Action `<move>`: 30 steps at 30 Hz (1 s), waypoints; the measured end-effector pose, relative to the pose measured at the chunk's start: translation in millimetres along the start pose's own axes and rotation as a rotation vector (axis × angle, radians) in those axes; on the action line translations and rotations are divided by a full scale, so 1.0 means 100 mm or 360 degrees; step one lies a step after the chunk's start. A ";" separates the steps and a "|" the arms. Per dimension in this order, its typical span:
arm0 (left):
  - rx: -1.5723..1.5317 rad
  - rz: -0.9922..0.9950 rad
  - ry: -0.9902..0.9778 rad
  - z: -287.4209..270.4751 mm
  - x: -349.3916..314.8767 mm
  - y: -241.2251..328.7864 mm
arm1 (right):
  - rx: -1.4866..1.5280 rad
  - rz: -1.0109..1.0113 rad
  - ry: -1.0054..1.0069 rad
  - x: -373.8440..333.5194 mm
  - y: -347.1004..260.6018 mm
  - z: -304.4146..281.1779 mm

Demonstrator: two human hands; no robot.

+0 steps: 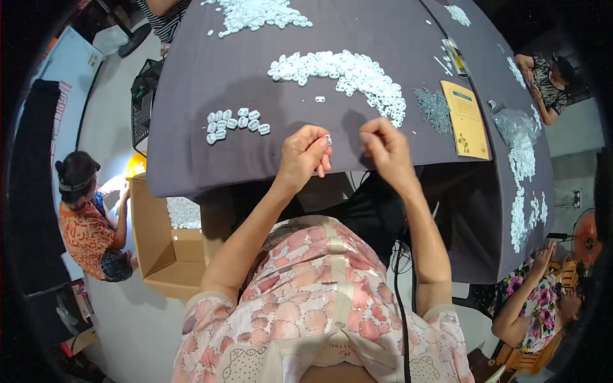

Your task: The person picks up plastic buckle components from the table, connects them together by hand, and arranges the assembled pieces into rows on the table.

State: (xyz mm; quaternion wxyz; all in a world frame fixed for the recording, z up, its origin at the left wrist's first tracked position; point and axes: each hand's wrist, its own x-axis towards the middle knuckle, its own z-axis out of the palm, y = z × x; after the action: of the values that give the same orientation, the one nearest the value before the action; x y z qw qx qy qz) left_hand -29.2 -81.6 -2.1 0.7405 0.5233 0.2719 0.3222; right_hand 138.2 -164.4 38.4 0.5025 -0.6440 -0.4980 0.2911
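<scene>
The left hand is positioned above the near edge of a table covered with dark grey cloth. Its thumb and fingertips grasp a small white plastic-looking piece; this piece is located at the tip of the thumb, on the side facing the right hand. The right hand is raised just beside the left, apart from it, with the fingers curled inward. The fingertips are blurred — whether they grip anything cannot be told.

A lone white piece with two dark spots lies on the cloth beyond the hands. Behind it, a curved heap of small white pieces extends rightward and down toward the right hand. To the left of the left hand lies a loose cluster of white oval pieces with dark markings, set well apart from the heap.

To the right of the heap, the following are arranged side by side: a pile of thin grey slivers and a yellow rectangular booklet. A brown cardboard box stands left of the table's near corner — white pieces are visible inside it.
</scene>
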 end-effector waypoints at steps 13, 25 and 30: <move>0.0051 0.0016 -0.0008 0.01 0.00 0.08 | 0.0602 0.0044 -0.0181 0.04 0.18 0.37; 0.0072 -0.0016 -0.0021 0.00 0.00 0.07 | 0.0548 0.0018 -0.0201 0.04 0.15 0.40; 0.0056 -0.0029 -0.0008 0.01 -0.01 0.06 | 0.0346 -0.0081 -0.0175 0.02 0.16 0.41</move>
State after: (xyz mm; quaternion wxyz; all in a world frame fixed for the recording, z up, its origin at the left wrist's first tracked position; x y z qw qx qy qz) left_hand -29.7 -81.3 4.0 0.7347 0.5347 0.2804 0.3094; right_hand 108.9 -147.6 10.5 0.5484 -0.5559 -0.5067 0.3654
